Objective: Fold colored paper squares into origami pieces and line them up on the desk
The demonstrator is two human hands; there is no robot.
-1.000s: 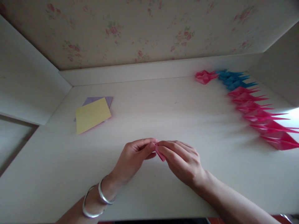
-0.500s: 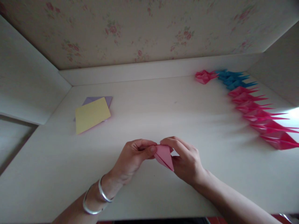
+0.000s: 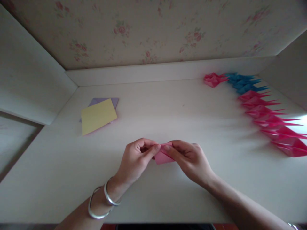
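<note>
A folded piece of pink paper is held between my two hands, just above the white table. My left hand pinches its left upper corner between thumb and fingers; two silver bangles circle that wrist. My right hand grips the right side, its thumb lying across the front of the paper and its fingers behind. The fingers behind the paper are partly hidden.
Yellow paper lies over purple paper at the left. Along the right stand several pink folded paper figures and blue ones; another pink figure sits near the back ledge. White panels flank the tabletop.
The pink paper has turned, from a point hanging down to a squarer face with a level lower edge. My right thumb has come round onto its front. The view has shifted slightly.
</note>
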